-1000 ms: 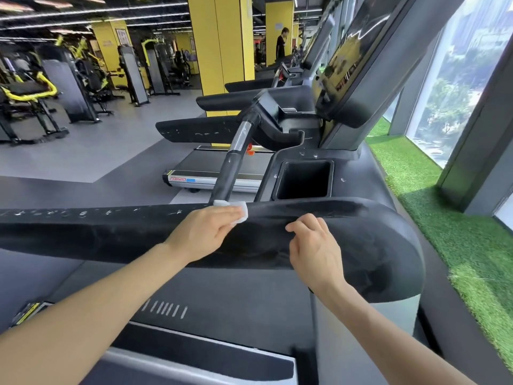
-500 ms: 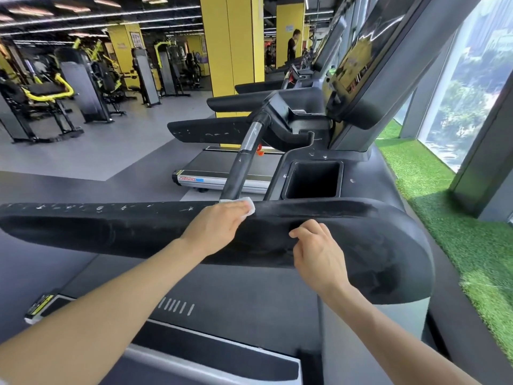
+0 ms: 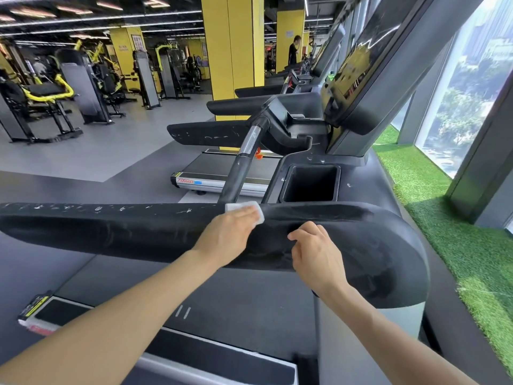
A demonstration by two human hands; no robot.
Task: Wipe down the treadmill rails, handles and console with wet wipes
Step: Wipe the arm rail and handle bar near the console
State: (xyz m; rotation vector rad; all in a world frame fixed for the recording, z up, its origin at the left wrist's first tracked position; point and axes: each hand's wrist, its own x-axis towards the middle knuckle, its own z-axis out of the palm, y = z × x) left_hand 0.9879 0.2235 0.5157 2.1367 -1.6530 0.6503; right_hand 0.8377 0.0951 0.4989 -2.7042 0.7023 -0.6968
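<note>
Gym hall with yellow pillars (image 3: 231,51), weight machines (image 3: 50,93) at far left, strip of fake grass (image 3: 458,218) along the windows (image 3: 472,79) on the right. Row of treadmills running away toward the back, a person (image 3: 293,50) standing far off on one of them.

Nearest treadmill (image 3: 249,307) filling the lower half: dark belt deck below, big tilted console screen (image 3: 361,65) above right, square cup well (image 3: 311,184) sunk into the console shelf just below the screen. Upright handle bar (image 3: 244,162), chrome in its upper part and black lower down, rising from behind the rail toward the console.

Broad black side rail (image 3: 111,232) stretched across the middle from the left edge to a rounded end at right; top edge scuffed with pale marks on its left part, duller smeared sheen on the part right of the hands.

Left hand (image 3: 227,234) reaching up over the rail, fingers laid fairly flat and pressing a white wet wipe (image 3: 244,208) onto the rail's top edge, right at the foot of the handle bar. Wipe folded small, peeking out beyond the fingertips, touching the rail.

Right hand (image 3: 316,251) just beside the left, slightly lower on the rail's near face. Fingers bent, tips resting against the rail surface; holding nothing visible. Thumb tucked toward the left hand's side, the two hands near but apart.
</note>
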